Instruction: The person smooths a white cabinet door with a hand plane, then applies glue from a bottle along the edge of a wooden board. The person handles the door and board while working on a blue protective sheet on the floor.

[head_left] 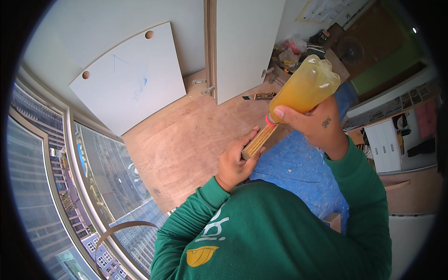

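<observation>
My right hand (319, 126) grips a clear plastic bottle (305, 86) of yellow liquid near its neck. The bottle is tipped, base up, with its red-ringed neck pointing down and to the left. Below that neck, my left hand (235, 158) is closed around a narrow wooden piece (259, 141) with pale and dark lines along its length. Neck and upper end of the wood meet or nearly meet; whether they touch, I cannot tell. A black and yellow utility knife (259, 96) lies on the wooden surface beyond my hands.
A white panel (135, 79) with two round holes leans against the wall. Beside it stands an open white cabinet door (247, 42) with metal hinges. Blue sheeting (294, 168) spreads below my hands. Tools and bags (294, 51) crowd the back right. Windows (98, 172) line the left.
</observation>
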The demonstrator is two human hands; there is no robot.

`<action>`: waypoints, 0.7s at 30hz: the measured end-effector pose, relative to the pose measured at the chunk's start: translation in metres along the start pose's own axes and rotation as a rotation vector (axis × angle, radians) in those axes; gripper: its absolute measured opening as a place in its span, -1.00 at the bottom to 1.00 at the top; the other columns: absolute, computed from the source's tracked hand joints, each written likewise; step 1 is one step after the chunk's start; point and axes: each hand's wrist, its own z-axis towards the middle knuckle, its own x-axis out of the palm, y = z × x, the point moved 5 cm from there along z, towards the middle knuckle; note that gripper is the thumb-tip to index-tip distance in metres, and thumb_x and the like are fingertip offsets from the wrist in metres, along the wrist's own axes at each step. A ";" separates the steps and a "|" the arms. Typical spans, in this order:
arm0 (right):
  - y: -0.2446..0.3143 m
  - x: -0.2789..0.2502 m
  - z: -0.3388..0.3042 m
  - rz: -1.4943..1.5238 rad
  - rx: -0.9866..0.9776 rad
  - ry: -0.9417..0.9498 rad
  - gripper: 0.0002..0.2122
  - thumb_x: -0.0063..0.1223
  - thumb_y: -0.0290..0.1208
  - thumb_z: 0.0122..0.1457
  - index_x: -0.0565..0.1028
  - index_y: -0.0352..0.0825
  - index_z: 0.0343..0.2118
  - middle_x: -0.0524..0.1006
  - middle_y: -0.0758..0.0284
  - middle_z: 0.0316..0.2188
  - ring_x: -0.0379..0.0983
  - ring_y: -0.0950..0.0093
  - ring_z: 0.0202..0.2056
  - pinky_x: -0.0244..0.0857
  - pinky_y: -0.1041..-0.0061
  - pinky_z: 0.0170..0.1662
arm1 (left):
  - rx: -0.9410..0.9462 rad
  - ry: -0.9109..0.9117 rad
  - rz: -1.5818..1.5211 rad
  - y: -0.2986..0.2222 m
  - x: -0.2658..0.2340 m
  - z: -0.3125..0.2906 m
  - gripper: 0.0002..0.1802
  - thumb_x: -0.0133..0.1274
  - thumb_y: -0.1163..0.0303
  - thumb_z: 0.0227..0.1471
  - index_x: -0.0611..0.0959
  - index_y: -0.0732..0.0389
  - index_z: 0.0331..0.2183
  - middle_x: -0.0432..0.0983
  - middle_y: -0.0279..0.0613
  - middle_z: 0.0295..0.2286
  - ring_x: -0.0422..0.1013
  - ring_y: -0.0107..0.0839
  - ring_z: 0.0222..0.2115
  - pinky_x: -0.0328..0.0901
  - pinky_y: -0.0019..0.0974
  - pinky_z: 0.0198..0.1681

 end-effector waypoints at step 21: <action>0.000 -0.004 -0.025 0.052 0.043 -0.018 -0.84 0.45 -0.51 0.16 0.66 -0.37 -0.25 0.70 0.35 -0.34 0.62 0.56 -0.30 0.50 0.48 -0.20 | -0.007 0.008 0.021 0.000 0.001 -0.001 -0.51 0.40 0.49 0.15 0.66 0.34 0.09 0.71 0.04 0.02 0.69 -0.25 -0.06 0.52 -0.27 0.03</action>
